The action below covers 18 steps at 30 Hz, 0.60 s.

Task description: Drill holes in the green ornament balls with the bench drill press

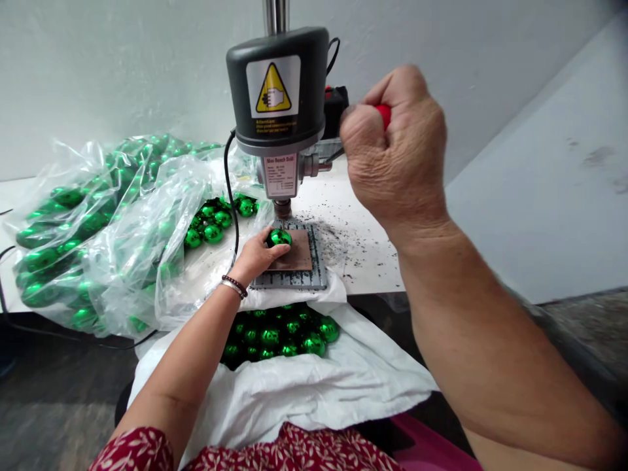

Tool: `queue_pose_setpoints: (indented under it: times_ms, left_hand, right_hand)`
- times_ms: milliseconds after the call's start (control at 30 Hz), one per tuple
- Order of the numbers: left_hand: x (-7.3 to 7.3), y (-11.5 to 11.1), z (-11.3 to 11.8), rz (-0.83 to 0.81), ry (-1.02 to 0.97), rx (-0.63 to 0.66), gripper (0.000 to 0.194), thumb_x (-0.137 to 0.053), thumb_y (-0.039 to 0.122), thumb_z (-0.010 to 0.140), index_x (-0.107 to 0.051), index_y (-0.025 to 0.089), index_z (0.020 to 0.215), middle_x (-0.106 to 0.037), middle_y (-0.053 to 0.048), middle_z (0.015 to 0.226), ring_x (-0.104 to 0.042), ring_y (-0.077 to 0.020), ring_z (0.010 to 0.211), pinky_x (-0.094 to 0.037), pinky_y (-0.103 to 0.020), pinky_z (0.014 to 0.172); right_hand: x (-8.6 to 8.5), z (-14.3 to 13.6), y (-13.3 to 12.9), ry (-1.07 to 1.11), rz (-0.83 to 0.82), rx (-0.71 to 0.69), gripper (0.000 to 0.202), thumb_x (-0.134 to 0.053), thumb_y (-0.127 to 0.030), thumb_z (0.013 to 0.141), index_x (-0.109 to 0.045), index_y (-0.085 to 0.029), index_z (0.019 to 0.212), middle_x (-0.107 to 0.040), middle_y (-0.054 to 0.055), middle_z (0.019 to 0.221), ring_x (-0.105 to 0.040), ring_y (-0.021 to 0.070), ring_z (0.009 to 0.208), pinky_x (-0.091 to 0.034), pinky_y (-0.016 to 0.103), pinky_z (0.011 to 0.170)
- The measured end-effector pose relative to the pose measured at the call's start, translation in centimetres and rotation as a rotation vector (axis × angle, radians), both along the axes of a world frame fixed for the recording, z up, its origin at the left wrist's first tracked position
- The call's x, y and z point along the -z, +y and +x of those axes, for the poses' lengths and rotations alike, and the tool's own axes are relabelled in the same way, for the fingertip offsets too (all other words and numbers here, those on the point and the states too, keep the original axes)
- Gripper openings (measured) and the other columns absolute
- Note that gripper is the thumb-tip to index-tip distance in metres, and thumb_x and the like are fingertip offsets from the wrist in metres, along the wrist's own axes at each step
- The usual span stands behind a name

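My left hand [260,254] holds a shiny green ball [280,238] between thumb and fingers, on a brown board [300,252] over the grey metal base [289,280] of a bench drill [277,91]. The drill's thin bit comes down to the top of the ball; whether it has entered cannot be made out. Raised at the right, my right hand [400,140] is closed around the red knob [383,116] of the drill's lever. Most of that knob is hidden by the fingers.
Clear plastic bags [122,229] of green balls lie on the white table [366,261] at the left. Loose green balls [212,233] sit beside the drill. Dark shavings surround the base. More balls [269,337] rest on white cloth [275,399] below the table edge. A black cable [228,176] hangs by the drill.
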<state>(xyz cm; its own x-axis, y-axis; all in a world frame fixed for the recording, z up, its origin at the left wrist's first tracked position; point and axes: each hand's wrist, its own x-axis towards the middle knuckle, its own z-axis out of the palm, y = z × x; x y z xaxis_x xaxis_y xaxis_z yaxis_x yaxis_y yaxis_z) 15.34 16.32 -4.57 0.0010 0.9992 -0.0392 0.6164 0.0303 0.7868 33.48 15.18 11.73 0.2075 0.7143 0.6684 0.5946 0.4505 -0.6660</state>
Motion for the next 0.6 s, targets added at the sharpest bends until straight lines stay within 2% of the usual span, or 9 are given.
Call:
queue_pose_setpoints:
  times_ms: [100, 200, 433, 600]
  left_hand:
    - [-0.3, -0.2, 0.6, 0.027, 0.112, 0.034, 0.061, -0.079, 0.037, 0.073, -0.066, 0.021, 0.131, -0.075, -0.005, 0.104, -0.067, -0.0268, 0.100, -0.051, -0.036, 0.092]
    - [0.1, -0.3, 0.9, 0.058, 0.155, 0.054, 0.065, -0.080, 0.036, 0.072, -0.065, 0.022, 0.133, -0.075, -0.007, 0.110, -0.067, -0.0283, 0.101, -0.051, -0.037, 0.093]
    - [1.6, -0.2, 0.7, 0.039, 0.000, 0.021, 0.071, -0.081, 0.039, 0.069, -0.063, 0.022, 0.136, -0.075, -0.004, 0.096, -0.067, -0.0239, 0.087, -0.053, -0.033, 0.083]
    - [1.8, -0.5, 0.9, 0.033, -0.019, -0.004, 0.071, -0.081, 0.039, 0.070, -0.063, 0.021, 0.137, -0.074, -0.006, 0.100, -0.067, -0.0247, 0.091, -0.051, -0.034, 0.083]
  right_hand:
    - [0.0, 0.0, -0.1, -0.006, -0.005, 0.002, 0.023, -0.052, -0.013, 0.085, -0.034, -0.020, 0.072, -0.035, -0.006, 0.064, -0.029, 0.0054, 0.062, -0.030, 0.022, 0.067]
    - [0.1, -0.1, -0.2, -0.011, -0.012, 0.009, 0.023, -0.052, -0.012, 0.085, -0.034, -0.020, 0.072, -0.035, -0.006, 0.064, -0.029, 0.0054, 0.062, -0.030, 0.022, 0.067]
    - [0.5, -0.1, -0.2, -0.008, 0.050, 0.007, 0.020, -0.051, -0.014, 0.084, -0.035, -0.020, 0.073, -0.037, -0.006, 0.063, -0.029, 0.0056, 0.061, -0.030, 0.023, 0.065]
    - [0.8, 0.0, 0.0, -0.004, 0.046, 0.024, 0.024, -0.055, -0.012, 0.085, -0.036, -0.019, 0.072, -0.037, -0.006, 0.063, -0.030, 0.0045, 0.061, -0.029, 0.023, 0.065]
